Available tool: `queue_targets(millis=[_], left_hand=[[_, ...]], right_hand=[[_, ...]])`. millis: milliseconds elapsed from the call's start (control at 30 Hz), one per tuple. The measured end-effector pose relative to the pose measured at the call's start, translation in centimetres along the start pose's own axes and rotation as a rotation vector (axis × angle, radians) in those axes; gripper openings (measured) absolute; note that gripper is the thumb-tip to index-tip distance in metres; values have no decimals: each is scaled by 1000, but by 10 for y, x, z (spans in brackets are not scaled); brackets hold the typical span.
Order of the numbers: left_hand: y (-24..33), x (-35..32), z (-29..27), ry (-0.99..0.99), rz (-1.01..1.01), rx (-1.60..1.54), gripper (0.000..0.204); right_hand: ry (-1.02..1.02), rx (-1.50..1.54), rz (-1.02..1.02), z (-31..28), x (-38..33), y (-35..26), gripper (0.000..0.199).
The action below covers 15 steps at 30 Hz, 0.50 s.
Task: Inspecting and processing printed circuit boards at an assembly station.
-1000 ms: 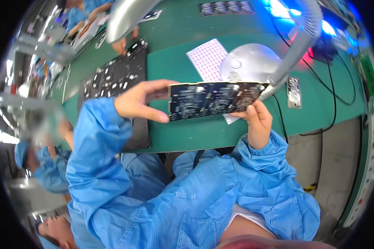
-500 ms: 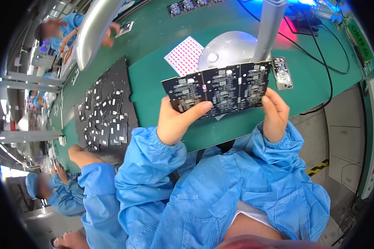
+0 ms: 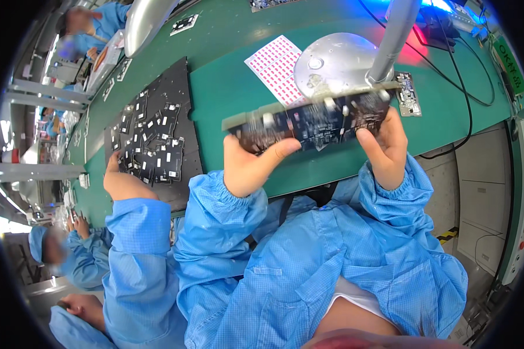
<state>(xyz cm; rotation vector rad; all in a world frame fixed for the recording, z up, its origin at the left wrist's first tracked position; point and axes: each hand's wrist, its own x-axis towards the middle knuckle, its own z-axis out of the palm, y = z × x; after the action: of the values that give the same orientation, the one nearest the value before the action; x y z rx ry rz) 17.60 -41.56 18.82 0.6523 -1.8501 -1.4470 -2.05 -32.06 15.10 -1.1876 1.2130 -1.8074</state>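
Note:
A black circuit board panel (image 3: 317,131) made of several joined sections is tilted over the near part of the table, its components smeared by motion. My left hand (image 3: 247,166) grips its left end, thumb across the lower front face. At the right end my right hand (image 3: 388,154) holds it, with the thumb on the front near the lower edge. Most fingers of both hands are hidden behind the panel. Just beyond it lie a white sheet of red stickers (image 3: 275,68) and the round metal base (image 3: 335,61) of a stand.
A grey post (image 3: 393,41) rises from the base. To its right are a narrow circuit board (image 3: 409,96) and black cables (image 3: 455,75). On the left, a black mat (image 3: 186,122) carries many small boards; a co-worker's hand (image 3: 125,181) reaches onto it.
The panel has tipped so that its top edge shows more, and has risen slightly in view. My right thumb now lies on its front. The co-worker's hand has moved further onto the mat.

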Motion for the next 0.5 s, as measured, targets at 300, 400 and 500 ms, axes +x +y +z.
queue_targets(millis=[300,400,500], left_hand=[[22,-9,-10,-155,540,565,29],[19,-10,-14,-157,561,575,28],[22,-15,-16,-142,497,587,30]], right_hand=[[-78,-95,-257,-1,0,11,40],[-71,-141,-238,0,2,9,41],[-139,-508,-421,-8,7,1,43]])
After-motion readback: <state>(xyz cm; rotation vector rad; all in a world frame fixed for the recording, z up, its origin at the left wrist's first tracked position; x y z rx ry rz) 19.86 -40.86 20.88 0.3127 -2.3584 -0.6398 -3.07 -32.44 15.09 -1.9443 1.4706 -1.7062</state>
